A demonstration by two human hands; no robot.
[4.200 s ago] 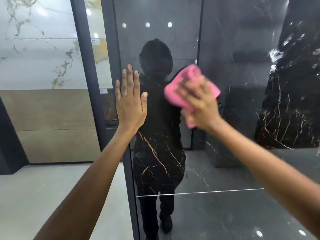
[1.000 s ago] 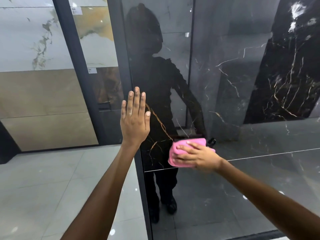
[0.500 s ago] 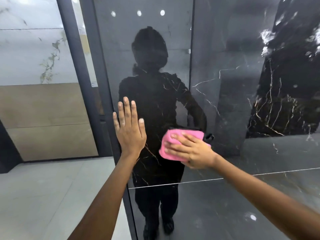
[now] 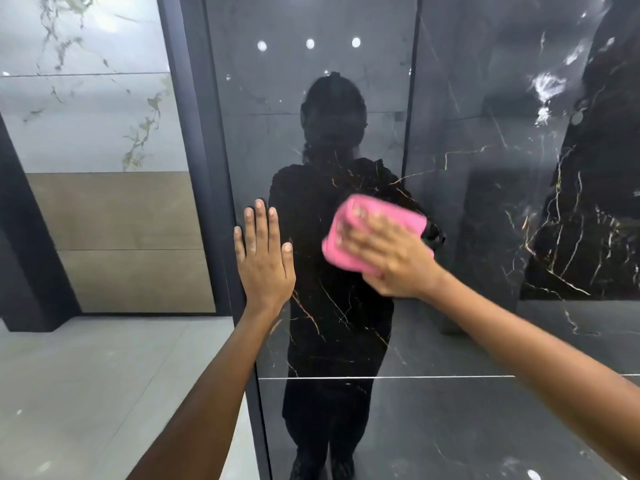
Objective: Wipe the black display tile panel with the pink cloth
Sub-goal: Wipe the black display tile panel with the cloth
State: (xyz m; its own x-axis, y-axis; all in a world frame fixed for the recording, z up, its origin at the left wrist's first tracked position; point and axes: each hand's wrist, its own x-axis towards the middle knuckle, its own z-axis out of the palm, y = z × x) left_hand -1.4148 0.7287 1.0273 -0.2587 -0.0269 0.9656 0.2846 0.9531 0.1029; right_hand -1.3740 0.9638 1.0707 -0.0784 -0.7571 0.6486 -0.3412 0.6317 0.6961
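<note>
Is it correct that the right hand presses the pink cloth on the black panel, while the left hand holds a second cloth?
Not quite. In the head view the left hand holds nothing; it lies flat and open on the black panel. The right hand does press the pink cloth against it.

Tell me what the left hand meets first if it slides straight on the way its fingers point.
Nothing but bare black panel: the left hand lies flat, fingers up. The pink cloth sits off to its right.
</note>
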